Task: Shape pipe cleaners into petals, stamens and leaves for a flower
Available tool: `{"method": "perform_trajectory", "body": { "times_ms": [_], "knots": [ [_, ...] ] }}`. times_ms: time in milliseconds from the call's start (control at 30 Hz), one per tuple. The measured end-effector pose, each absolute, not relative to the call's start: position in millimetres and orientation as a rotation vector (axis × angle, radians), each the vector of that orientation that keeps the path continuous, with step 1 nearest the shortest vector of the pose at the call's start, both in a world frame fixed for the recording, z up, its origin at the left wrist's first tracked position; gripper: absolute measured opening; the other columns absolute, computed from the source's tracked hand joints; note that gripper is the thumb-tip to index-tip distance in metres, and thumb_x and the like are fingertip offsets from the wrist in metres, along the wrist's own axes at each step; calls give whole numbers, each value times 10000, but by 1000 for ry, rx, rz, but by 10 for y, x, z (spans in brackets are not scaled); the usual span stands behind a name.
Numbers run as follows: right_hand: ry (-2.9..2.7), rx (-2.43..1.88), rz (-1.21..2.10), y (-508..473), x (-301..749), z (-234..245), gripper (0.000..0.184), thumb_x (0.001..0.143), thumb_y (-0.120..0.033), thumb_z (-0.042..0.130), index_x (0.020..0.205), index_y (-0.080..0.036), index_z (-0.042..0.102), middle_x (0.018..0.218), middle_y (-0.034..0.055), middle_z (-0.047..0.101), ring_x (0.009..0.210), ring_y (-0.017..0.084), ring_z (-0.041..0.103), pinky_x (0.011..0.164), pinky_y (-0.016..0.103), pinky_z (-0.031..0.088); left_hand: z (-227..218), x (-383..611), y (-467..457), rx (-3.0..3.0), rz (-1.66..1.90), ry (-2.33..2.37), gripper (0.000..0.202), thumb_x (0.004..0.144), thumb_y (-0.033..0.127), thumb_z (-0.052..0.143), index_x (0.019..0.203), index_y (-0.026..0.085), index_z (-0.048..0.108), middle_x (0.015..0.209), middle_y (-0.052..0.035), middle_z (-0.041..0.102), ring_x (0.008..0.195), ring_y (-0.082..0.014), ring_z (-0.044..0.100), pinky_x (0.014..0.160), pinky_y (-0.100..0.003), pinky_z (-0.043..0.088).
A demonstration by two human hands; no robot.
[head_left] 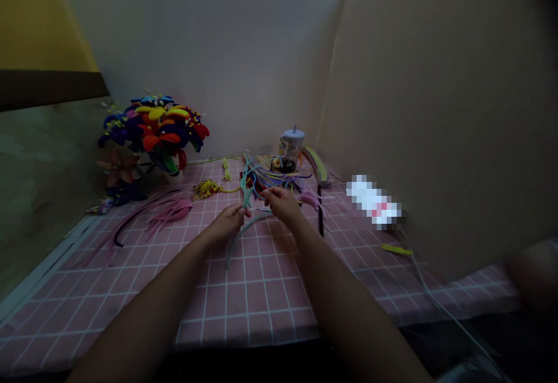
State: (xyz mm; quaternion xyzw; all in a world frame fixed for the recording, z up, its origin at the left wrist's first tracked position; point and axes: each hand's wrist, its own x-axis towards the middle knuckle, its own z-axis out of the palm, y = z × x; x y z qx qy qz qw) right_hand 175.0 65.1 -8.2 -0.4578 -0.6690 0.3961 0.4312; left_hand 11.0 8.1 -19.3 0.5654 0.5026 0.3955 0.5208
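My left hand (229, 224) and my right hand (283, 206) are close together above a pink grid mat (244, 307). Both pinch a pale teal pipe cleaner (242, 229), whose lower end curves down past my left hand. Other teal strands rise between my hands towards a tangled pile of multicoloured pipe cleaners (279, 178). Just below my right hand lies a small metal tool (264, 210), partly hidden. My fingers hide part of the teal strands.
A bouquet of bright handmade flowers (152, 130) stands at the back left, with loose pink pipe cleaners (172, 210) in front. A lidded cup (292, 142) stands at the back. Cardboard walls (436, 110) enclose the mat's back and right. A blurred white object (375, 203) lies at right.
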Motion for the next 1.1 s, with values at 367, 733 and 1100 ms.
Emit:
{"method": "perform_trajectory", "body": {
  "times_ms": [367,733,1100],
  "knots": [
    [-2410,-1632,511,486,1793,-150,217,724,-172,498,850,-208,671,898,73,659,777,169,578,597,230,338,-378,-90,264,1177,1013,1434,137,807,272,421,897,188,480,502,70,419,367,-77,414,389,-176,300],
    [-1962,-1049,918,588,1625,-146,311,778,-392,503,928,-142,610,644,-6,557,581,102,487,554,212,349,-359,8,225,1495,1080,1261,187,772,260,434,878,153,545,544,62,376,465,-66,351,461,-176,270],
    [-1445,-921,1266,538,1600,-90,248,672,-399,591,665,-157,540,566,-39,521,408,44,329,410,198,258,-238,110,101,1444,1002,1209,288,787,393,400,807,140,536,507,63,357,436,-67,283,444,-198,217]
  ]
}}
